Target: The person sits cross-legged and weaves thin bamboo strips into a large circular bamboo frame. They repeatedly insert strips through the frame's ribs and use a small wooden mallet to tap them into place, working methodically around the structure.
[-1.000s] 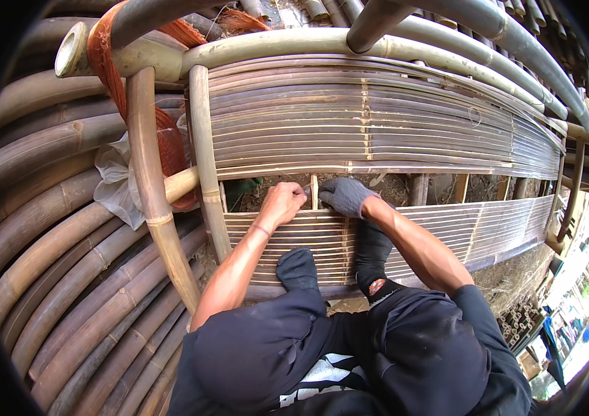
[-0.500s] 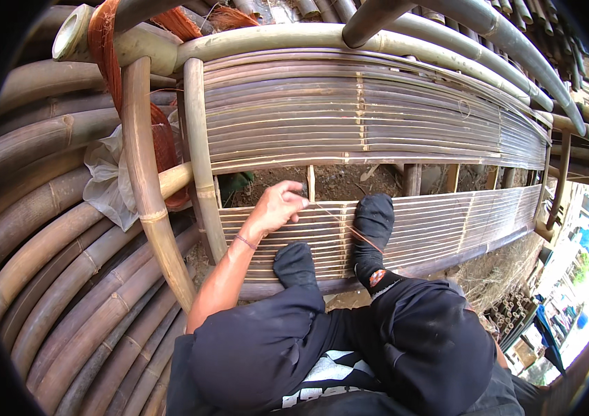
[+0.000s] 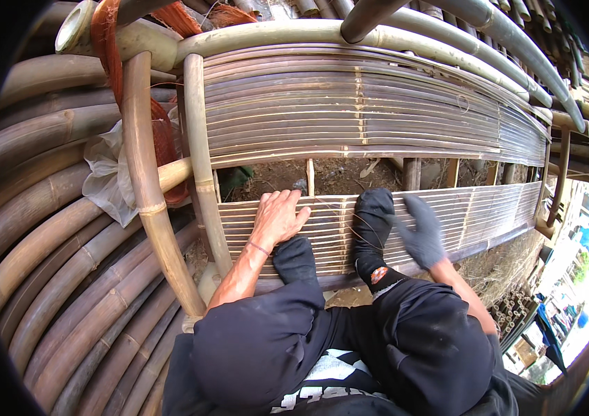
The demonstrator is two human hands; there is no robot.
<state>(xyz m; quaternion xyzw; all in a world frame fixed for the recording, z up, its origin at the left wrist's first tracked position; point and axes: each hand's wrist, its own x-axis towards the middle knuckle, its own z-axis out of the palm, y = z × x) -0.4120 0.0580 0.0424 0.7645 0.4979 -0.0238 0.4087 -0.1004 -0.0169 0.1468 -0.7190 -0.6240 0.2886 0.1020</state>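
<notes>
My bare left hand (image 3: 280, 216) lies on the near panel of bamboo slats (image 3: 440, 229), its fingers bent over the panel's far edge and the thumb stuck out. Nothing shows in its grasp. My right hand (image 3: 423, 234), in a grey glove, hovers over the same slats just right of my right foot, fingers and thumb apart. A thin strand (image 3: 382, 243) shows faintly across the dark sock (image 3: 373, 211) of that foot. My left foot (image 3: 296, 260) rests on the slats close below my left hand.
A wider far slat panel (image 3: 280, 104) lies across a gap showing soil (image 3: 274, 182). Upright bamboo posts (image 3: 147, 152) frame the left end. Thick bamboo poles (image 3: 80, 284) are stacked at left, with a clear plastic bag (image 3: 111, 177) and orange netting (image 3: 106, 48).
My left hand has come down from a raised pinch onto the slats. The reddish strand stretched from it is no longer taut. My gloved right hand has come into view by my right foot.
</notes>
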